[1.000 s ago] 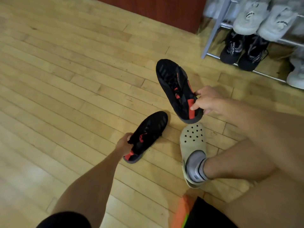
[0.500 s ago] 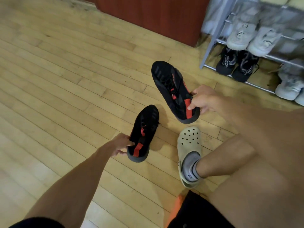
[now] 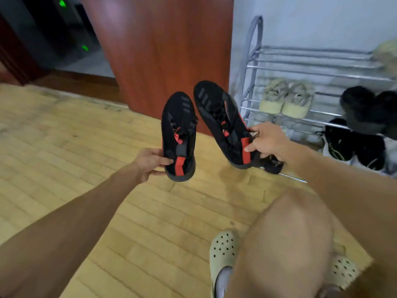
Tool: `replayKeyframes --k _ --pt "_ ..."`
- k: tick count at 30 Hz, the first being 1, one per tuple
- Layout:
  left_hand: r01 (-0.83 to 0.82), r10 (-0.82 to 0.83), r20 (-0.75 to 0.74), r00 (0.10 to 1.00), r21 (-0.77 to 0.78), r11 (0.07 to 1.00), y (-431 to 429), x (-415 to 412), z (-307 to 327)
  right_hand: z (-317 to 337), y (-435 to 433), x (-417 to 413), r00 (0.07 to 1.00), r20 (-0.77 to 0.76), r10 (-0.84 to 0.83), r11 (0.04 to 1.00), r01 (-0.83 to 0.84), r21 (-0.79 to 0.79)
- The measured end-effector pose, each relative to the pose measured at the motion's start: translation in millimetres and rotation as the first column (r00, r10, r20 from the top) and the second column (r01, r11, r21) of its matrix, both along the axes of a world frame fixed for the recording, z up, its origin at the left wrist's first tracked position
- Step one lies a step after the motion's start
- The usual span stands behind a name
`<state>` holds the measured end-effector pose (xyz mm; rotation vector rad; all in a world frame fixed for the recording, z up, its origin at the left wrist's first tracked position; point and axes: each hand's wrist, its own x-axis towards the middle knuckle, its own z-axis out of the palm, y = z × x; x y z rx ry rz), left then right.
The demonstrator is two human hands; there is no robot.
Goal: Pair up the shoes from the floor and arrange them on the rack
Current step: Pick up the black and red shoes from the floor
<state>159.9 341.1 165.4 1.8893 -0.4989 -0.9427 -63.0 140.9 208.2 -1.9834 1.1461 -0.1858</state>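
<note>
I hold two matching black sneakers with red heel tabs in the air, toes pointing away. My left hand grips the heel of the left sneaker. My right hand grips the heel of the right sneaker, which tilts to the left. The two sneakers hang side by side, a small gap between them. The metal shoe rack stands just right of them against the wall, its nearest post close to the right sneaker.
On the rack sit a pale pair, a black pair lower down and dark shoes at right. A red-brown wooden panel stands behind the sneakers. My knee and beige clogs fill the lower right.
Both sneakers have risen off the floor and come together side by side. My view has swung up toward the rack, which now looks nearer.
</note>
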Motion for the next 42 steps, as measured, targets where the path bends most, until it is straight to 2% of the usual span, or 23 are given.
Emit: replayKeyframes --k 6,8,12,16,19,23,27,30,37,42 --pt "0.075 -0.049 0.18 0.982 -0.137 0.988 -87 -38 91 63 -57 -66 0.974 0.198 -0.109 0.981 0.138 -0.139" --pt "0.103 -0.057 0.232 0.971 -0.192 0.976 -119 -52 118 78 -80 -87 0.946 0.277 -0.168 0.97 0.209 -0.126" --pt "0.186 -0.118 0.268 0.956 -0.246 0.951 -183 -78 162 105 -115 -118 0.862 0.414 -0.293 0.95 0.311 0.027" --pt "0.23 -0.155 0.292 0.944 -0.243 0.942 -240 -97 183 122 -147 -131 0.792 0.469 -0.39 0.911 0.406 0.072" --pt "0.255 -0.191 0.269 0.944 -0.226 0.94 -283 -105 187 127 -173 -129 0.762 0.471 -0.444 0.892 0.424 0.154" --pt "0.259 -0.203 0.271 0.941 -0.19 0.947 -336 -104 185 122 -214 -114 0.685 0.451 -0.573 0.82 0.49 0.297" --pt "0.272 -0.223 0.292 0.93 -0.14 0.952 -380 -87 173 107 -252 -94 0.631 0.476 -0.613 0.786 0.429 0.445" --pt "0.281 -0.24 0.289 0.927 -0.11 0.953 -401 -78 156 90 -276 -79 0.683 0.457 -0.57 0.813 0.39 0.432" --pt "0.315 -0.27 0.353 0.896 -0.076 0.946 -417 -64 132 79 -276 -67 0.822 0.327 -0.466 0.881 0.463 0.091" --pt "0.312 -0.266 0.288 0.92 -0.125 0.942 -396 -78 142 92 -251 -71 0.897 0.209 -0.39 0.918 0.397 0.01"
